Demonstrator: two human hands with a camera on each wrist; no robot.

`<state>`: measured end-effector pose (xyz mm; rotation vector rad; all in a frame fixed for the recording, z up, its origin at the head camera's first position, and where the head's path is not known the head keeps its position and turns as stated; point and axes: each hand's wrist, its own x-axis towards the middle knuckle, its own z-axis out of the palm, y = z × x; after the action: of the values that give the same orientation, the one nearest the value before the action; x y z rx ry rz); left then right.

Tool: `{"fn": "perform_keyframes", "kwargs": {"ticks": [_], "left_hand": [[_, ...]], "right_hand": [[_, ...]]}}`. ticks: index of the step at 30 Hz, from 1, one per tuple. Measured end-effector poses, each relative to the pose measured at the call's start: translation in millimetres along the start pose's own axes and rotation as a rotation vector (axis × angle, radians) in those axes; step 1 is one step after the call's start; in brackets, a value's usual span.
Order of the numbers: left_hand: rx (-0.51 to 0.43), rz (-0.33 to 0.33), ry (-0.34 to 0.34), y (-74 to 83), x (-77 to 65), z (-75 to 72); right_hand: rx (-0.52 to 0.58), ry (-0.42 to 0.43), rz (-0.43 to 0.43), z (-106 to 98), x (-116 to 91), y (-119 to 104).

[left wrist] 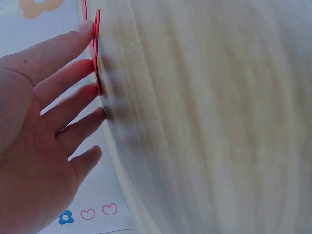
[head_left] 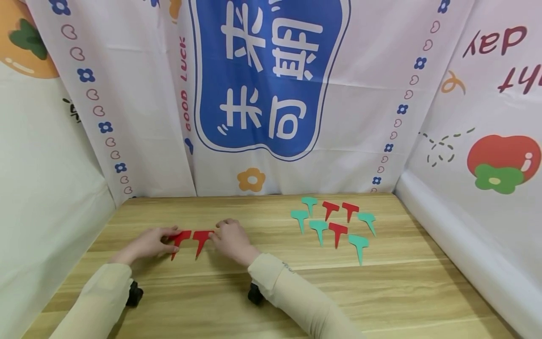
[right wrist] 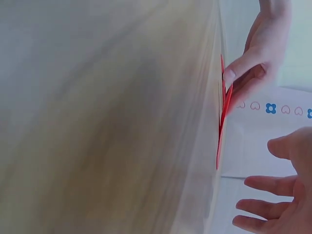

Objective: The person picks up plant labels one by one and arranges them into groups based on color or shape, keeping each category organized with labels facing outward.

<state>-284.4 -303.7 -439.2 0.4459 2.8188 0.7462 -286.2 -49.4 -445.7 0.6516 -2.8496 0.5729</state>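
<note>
Two red T-shaped plant labels are side by side on the left part of the wooden table, stems pointing toward me. My left hand [head_left: 148, 244] pinches the left red plant label [head_left: 181, 236], thumb near its stem and forefinger by its top bar. In the left wrist view that label [left wrist: 96, 51] shows edge-on against the fingertips. My right hand [head_left: 234, 242] is at the right end of the other red label [head_left: 202, 236], covering a little of it. Its fingers look loosely spread in the right wrist view; whether they touch the label I cannot tell.
On the table's right side lie several green T-shaped labels [head_left: 359, 242] and three red ones [head_left: 338, 230], spread in loose rows. The wooden table [head_left: 190, 306] meets a printed white cloth [head_left: 148, 117] at the back, with cloth along both sides too.
</note>
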Motion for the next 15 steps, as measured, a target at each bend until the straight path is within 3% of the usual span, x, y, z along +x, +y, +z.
{"fn": "perform_keyframes", "kwargs": {"ticks": [7,15], "left_hand": [[0.01,0.005,0.002,-2.7,1.5,-0.3],[0.018,0.001,0.003,-6.7,3.2,1.0]], "right_hand": [[0.097,-0.046,0.037,-10,-3,18],[0.037,-0.031,-0.004,-19,-6,49]]}}
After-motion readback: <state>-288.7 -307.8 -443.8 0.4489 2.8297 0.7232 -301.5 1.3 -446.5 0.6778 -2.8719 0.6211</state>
